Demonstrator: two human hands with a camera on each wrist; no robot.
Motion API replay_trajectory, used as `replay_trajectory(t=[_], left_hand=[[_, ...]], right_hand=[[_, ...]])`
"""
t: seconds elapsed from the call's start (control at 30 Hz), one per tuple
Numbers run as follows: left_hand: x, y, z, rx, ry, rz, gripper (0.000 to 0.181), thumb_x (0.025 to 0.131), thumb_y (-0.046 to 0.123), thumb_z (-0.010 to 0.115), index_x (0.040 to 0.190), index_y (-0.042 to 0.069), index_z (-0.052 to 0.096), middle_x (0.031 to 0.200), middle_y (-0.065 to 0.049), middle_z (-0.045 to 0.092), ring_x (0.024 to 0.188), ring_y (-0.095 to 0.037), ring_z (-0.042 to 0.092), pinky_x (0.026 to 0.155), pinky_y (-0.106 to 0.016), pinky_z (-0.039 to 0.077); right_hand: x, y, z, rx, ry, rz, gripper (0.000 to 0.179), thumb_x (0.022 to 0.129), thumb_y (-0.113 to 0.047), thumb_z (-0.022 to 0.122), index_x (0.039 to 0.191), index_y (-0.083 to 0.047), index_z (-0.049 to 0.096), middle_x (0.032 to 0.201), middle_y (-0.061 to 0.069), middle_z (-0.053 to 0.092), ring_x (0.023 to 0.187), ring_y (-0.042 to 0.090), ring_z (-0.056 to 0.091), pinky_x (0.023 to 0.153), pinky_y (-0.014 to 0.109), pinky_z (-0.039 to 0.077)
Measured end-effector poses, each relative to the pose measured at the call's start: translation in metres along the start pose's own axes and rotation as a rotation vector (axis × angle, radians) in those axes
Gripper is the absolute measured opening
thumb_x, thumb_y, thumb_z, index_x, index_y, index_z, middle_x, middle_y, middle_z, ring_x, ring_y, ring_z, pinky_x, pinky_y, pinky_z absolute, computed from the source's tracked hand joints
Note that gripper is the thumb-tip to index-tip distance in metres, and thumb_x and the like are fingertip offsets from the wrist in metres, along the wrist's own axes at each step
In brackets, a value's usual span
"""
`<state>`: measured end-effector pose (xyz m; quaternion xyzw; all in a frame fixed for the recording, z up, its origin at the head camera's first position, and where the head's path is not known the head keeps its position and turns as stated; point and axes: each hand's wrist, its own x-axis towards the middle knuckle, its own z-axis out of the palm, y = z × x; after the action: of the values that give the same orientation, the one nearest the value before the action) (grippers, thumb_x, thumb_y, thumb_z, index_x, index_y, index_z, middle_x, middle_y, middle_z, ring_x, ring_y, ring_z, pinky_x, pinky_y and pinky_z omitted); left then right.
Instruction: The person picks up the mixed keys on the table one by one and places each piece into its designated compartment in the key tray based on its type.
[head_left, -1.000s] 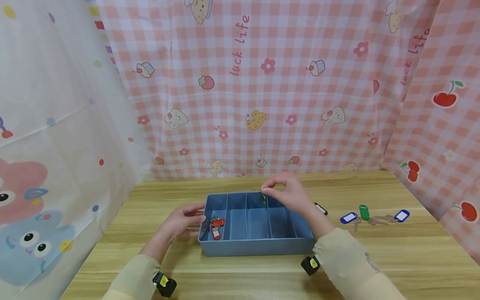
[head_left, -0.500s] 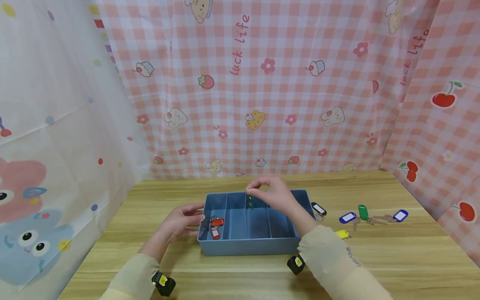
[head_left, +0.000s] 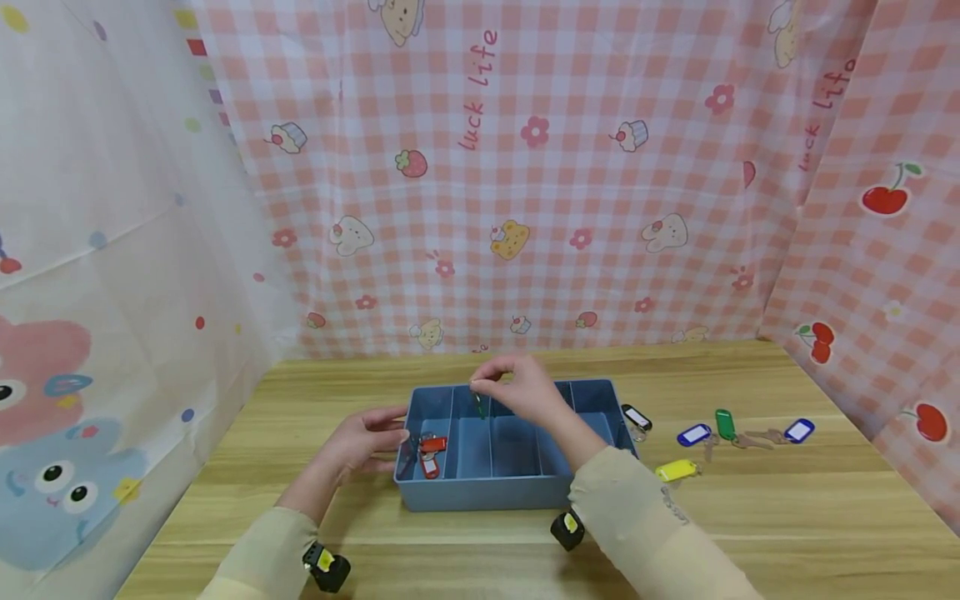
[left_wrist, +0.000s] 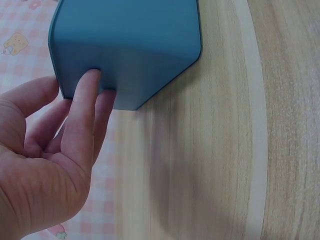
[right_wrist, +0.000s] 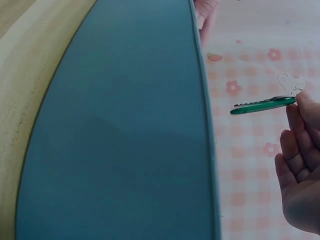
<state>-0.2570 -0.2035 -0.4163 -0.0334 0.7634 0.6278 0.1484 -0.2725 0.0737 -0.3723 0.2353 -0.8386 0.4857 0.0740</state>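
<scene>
In the head view, a blue-grey divided box (head_left: 487, 493) stands on the table. My left hand (head_left: 365, 442) is at its left end, thumb at the rim; in the left wrist view its fingers (left_wrist: 82, 117) touch the outer end wall. My right hand (head_left: 525, 392) pinches a key with a green key tag by its ring end. The green key tag (head_left: 480, 406) hangs over the second compartment from the left; in the right wrist view the key (right_wrist: 255, 104) lies along it. Two red key tags (head_left: 432, 445) with keys lie in the leftmost compartment.
Right of the box lie a black key tag (head_left: 637, 417), a yellow one (head_left: 677, 471), a green one (head_left: 724, 424) and two blue ones, the nearer a blue key tag (head_left: 694, 434), with keys. A checked cloth (head_left: 525, 292) hangs behind the wooden table (head_left: 420, 558).
My right hand has moved left over the box with the green key tag, from near the third divider to the second compartment. My left hand stays at the box's left end.
</scene>
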Motion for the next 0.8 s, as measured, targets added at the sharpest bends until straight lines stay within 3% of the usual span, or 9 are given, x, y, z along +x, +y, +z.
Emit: replay_trajectory(t=[0.6,0.8], left_hand=[[-0.001,0.000,0.001,0.020,0.017,-0.010,0.051,0.095,0.005,0.066,0.143,-0.001,0.050,0.136,-0.028,0.052,0.099,-0.024,0.065,0.075,-0.045,0.060],[-0.001,0.000,0.001,0.035,0.025,-0.006,0.051,0.095,0.005,0.066,0.143,0.000,0.050,0.134,-0.026,0.054,0.098,-0.024,0.064,0.074,-0.045,0.060]], right_hand=[[0.003,0.006,0.013,0.009,-0.019,0.119,0.006,0.092,-0.020,0.073,0.091,-0.015,0.078,0.088,-0.007,0.070,0.082,0.011,0.061,0.075,0.031,0.054],[0.003,0.005,0.013,-0.004,-0.028,0.150,0.018,0.093,-0.019,0.072,0.108,-0.012,0.076,0.102,-0.002,0.072,0.096,0.018,0.062,0.081,0.036,0.055]])
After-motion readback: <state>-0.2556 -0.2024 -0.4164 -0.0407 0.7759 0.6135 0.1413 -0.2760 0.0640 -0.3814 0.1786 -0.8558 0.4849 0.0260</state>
